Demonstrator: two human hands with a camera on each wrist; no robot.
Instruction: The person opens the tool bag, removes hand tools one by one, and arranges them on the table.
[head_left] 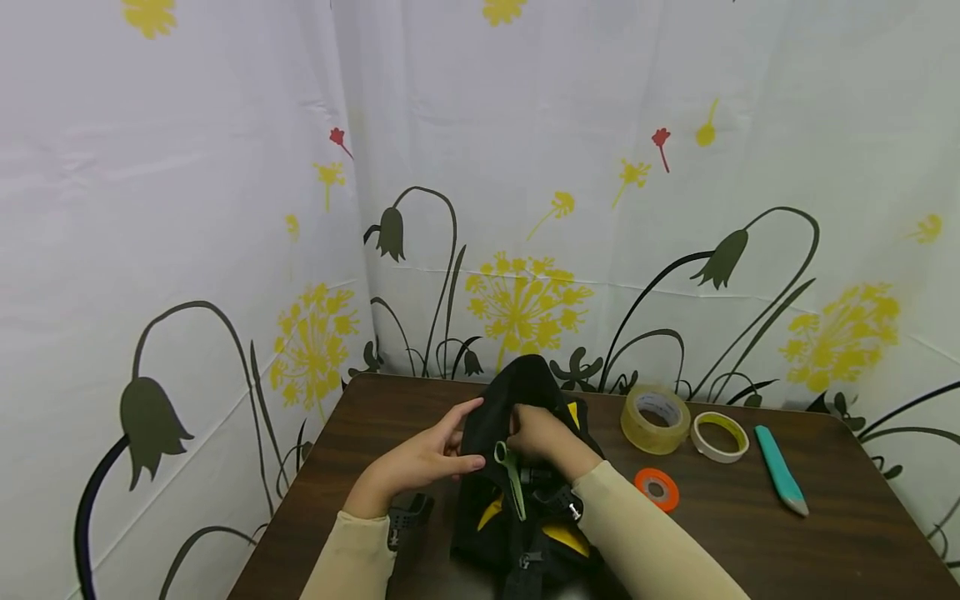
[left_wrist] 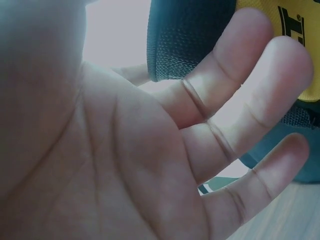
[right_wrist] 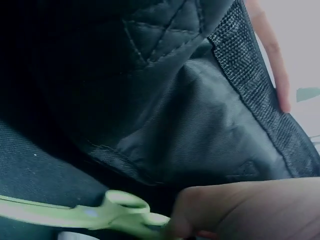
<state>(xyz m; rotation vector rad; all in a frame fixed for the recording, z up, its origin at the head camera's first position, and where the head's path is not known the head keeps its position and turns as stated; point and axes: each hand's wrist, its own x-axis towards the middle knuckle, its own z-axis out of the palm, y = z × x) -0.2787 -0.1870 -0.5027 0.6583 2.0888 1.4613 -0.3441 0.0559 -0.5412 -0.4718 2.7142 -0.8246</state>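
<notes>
A black fabric bag (head_left: 487, 433) with yellow patches stands on the table, its mouth gaping upward. My left hand (head_left: 420, 458) rests against its left side, thumb and forefinger spread at the edge. In the left wrist view the fingers (left_wrist: 260, 95) lie nearly straight beside the bag's dark wall. My right hand (head_left: 543, 437) reaches into the bag, and its fingertips are hidden there. A light green tool with a looped handle (head_left: 510, 479) leans at the mouth. In the right wrist view the right hand (right_wrist: 240, 210) overlaps the end of this green tool (right_wrist: 125, 200); I cannot tell whether it grips it.
Right of the bag lie a wide roll of clear tape (head_left: 645, 437), a narrower white-edged tape roll (head_left: 720, 454), an orange tape roll (head_left: 667, 500) and a turquoise utility knife (head_left: 780, 471). A flower-printed curtain (head_left: 517, 167) hangs behind the brown table (head_left: 750, 550).
</notes>
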